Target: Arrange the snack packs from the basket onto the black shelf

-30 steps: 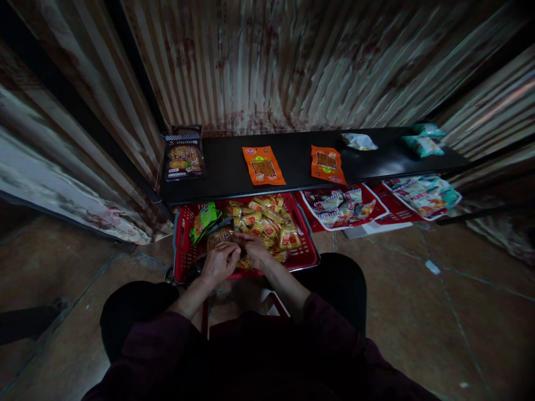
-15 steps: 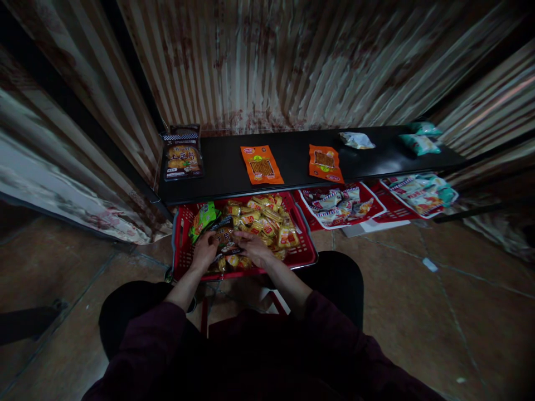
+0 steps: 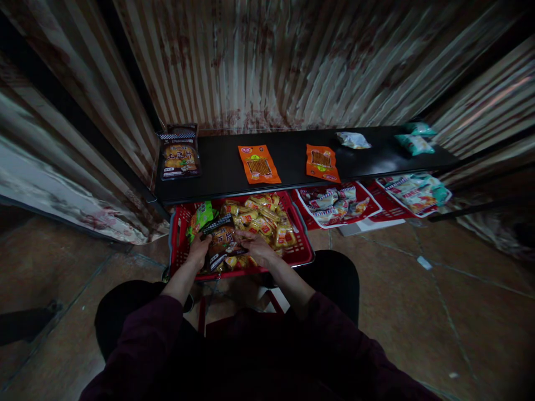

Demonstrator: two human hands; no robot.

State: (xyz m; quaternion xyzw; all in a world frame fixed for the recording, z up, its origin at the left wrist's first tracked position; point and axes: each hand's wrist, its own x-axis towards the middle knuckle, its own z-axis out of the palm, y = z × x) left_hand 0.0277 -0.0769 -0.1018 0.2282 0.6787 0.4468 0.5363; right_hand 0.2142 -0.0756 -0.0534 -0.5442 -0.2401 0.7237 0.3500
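A dark brown bag of potato slices [image 3: 221,240] lies tilted over the red basket [image 3: 307,253], with its printed front facing up. My left hand [image 3: 199,249] grips its left edge, and my right hand [image 3: 256,246] holds the right edge with the fingers on its front. Beneath and beside the bag, the basket is filled with small yellow-wrapped snacks [image 3: 267,220]. A green snack bag [image 3: 201,218] rests at the basket's left side, partly behind the brown bag.
On the black shelf [image 3: 221,161] lie brown snack bags [image 3: 179,159], two orange packets [image 3: 259,165], a white packet [image 3: 353,140] and teal packets [image 3: 414,143]. More red baskets with snack bags [image 3: 334,203] sit under it at the right. My knees flank the near basket.
The brown bag has come up between my hands, and more of its front shows. My left hand has shifted slightly left to its edge. The whole view has shifted a little.
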